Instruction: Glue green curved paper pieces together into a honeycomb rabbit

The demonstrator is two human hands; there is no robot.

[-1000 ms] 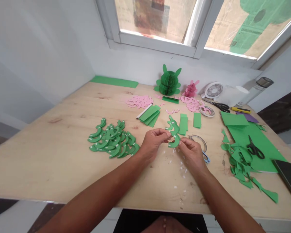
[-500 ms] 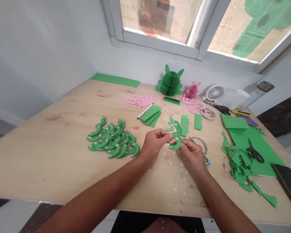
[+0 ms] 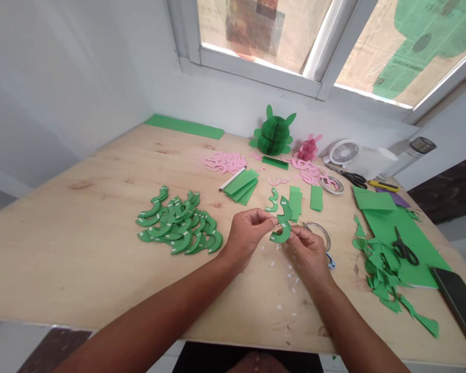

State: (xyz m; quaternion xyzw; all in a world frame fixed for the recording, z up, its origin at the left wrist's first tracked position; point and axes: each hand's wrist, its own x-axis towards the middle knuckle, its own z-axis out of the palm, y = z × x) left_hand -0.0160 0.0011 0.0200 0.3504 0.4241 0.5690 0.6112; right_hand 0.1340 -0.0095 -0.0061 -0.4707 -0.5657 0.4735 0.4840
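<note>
Between both hands, above the table, is a curvy green paper cutout [image 3: 281, 232] with small white tape bits on it. My left hand [image 3: 249, 230] pinches its left edge between thumb and fingers. Closed on the lower right edge of the same cutout is my right hand [image 3: 307, 249]. A similar green wavy strip [image 3: 272, 201] lies just behind. To the left rests a heap of green curved cutouts [image 3: 182, 223], many carrying white tape bits. A tape roll [image 3: 321, 233] and a blue item [image 3: 331, 261] are partly hidden by my right hand.
Green scraps [image 3: 382, 264], black scissors [image 3: 405, 246] on green sheets and a phone [image 3: 456, 300] lie to the right. Folded green paper [image 3: 241, 185], pink cutouts [image 3: 226, 162], a green honeycomb figure [image 3: 274, 133] and a small fan [image 3: 344, 152] are farther back. White bits dot the table front.
Both hands keep hold of the green cutout, with hardly any movement. The view has shifted slightly.
</note>
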